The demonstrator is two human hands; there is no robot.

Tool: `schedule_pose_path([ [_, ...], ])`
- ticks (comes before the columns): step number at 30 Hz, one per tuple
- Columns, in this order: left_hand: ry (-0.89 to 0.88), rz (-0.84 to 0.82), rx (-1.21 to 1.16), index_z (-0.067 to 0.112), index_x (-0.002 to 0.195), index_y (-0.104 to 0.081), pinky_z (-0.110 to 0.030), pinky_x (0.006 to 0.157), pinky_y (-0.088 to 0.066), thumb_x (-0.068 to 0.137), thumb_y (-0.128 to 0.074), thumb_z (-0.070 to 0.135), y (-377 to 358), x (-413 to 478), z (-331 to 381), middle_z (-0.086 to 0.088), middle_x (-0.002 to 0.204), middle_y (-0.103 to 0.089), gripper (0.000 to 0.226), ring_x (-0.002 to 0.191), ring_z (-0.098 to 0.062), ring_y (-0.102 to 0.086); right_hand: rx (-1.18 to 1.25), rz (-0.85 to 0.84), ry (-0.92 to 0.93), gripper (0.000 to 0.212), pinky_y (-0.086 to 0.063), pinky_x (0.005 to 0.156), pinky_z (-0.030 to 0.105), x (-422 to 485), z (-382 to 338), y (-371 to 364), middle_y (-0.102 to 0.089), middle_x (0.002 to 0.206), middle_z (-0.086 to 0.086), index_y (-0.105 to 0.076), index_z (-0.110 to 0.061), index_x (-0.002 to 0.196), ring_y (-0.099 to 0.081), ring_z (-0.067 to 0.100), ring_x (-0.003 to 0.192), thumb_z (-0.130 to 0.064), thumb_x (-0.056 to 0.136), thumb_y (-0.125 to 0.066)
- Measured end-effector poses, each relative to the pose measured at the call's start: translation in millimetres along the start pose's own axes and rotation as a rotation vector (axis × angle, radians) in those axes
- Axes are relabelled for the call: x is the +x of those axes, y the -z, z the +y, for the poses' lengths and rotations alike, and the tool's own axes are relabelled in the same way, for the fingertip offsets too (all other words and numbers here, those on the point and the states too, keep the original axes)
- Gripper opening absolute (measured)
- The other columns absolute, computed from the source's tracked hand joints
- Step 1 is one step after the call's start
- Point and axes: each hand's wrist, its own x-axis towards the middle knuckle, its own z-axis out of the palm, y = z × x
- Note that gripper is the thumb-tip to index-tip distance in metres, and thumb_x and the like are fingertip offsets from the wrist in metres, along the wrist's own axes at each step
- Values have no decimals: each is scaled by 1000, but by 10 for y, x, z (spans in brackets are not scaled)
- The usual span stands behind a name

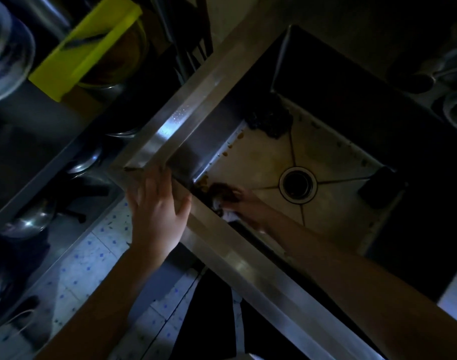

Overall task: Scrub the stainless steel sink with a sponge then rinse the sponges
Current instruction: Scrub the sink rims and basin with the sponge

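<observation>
Left of the drain [297, 185], the left hand [157, 211] rests with fingers spread on the sink [196, 100] rim's corner, the right hand [245, 203] covers a pale sponge [228, 213] in the basin corner, its grip too dark to tell, and a dark sponge [380, 187] lies right of the drain by the wall.

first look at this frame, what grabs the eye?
The bright yellow-green board at top left stands out against the dark kitchen. Next comes the pale floor of the sink, with its round drain in the middle. The left hand rests spread on the sink's near rim, while the right hand meets a dark sponge in the basin corner.
</observation>
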Motion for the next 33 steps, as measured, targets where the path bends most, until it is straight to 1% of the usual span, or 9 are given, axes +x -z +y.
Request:
schedule_pose_path([
  [5, 16, -10, -29, 6, 139, -36, -62, 105, -25, 83, -63, 35, -6, -115, 30, -20, 127, -50, 69, 122, -37, -43, -51, 12, 56, 25, -39, 56, 29, 359, -358, -333, -56, 73, 19, -59, 13, 107, -50, 21, 58, -4, 88, -60],
  [11, 24, -14, -36, 9, 139, -37, -60, 106, -24, 85, -60, 35, -28, -193, 74, -20, 131, -47, 64, 124, -37, -42, -204, -12, 19, 37, -39, 44, 11, 135, -173, -58, -63, 95, 17, -54, 1, 127, -54, 3, 57, -1, 90, -57],
  [14, 19, -14, -49, 9, 139, -38, -59, 106, -25, 87, -59, 30, -39, -236, 138, -22, 133, -45, 61, 123, -38, -43, -297, -13, -77, 35, -45, 57, 20, -180, 226, 281, -64, 106, 21, -55, 4, 125, -56, 12, 72, 2, 90, -55],
  [18, 33, -35, -76, 9, 143, -32, -55, 110, -20, 90, -55, 27, -49, -293, 276, -23, 140, -39, 60, 130, -38, -36, -424, -4, -239, 40, -45, 102, 43, -731, 864, 800, -59, 125, 21, -52, 1, 129, -59, 24, 106, 1, 89, -58],
  [21, 36, -45, -100, 8, 142, -33, -54, 111, -19, 90, -56, 28, -47, -345, 359, -24, 138, -41, 61, 130, -38, -35, -389, 33, -271, 45, -43, 104, 51, -1004, 1086, 990, -59, 125, 26, -54, 4, 127, -58, 37, 115, 3, 83, -65],
  [25, 32, -67, -101, 9, 144, -29, -51, 114, -14, 90, -55, 31, -62, -409, 420, -24, 141, -38, 64, 135, -36, -29, -300, -12, -273, 25, -58, 72, 27, -950, 937, 872, -74, 88, 9, -65, 4, 106, -70, 13, 74, 3, 82, -66],
  [29, 39, -73, -56, 6, 142, -33, -55, 109, -22, 90, -56, 32, -72, -461, 456, -24, 141, -39, 62, 133, -37, -32, -280, -133, -142, 15, -46, 56, 4, -491, 410, 492, -62, 75, -17, -60, -4, 106, -59, -13, 55, -5, 93, -52],
  [31, 41, -72, -48, 6, 141, -34, -56, 108, -23, 89, -56, 32, -63, -492, 467, -22, 142, -38, 62, 134, -36, -31, -513, -192, 92, 19, -43, 49, 6, -332, 154, 277, -62, 66, -9, -58, -3, 94, -58, -5, 47, -17, 94, -45],
  [33, 38, -69, -43, 6, 141, -34, -57, 108, -24, 89, -56, 33, -53, -523, 479, -21, 142, -38, 62, 134, -35, -31, -457, -159, 74, 18, -44, 43, 8, -255, -26, 136, -65, 67, 7, -57, 2, 95, -60, 1, 46, -11, 96, -44],
])
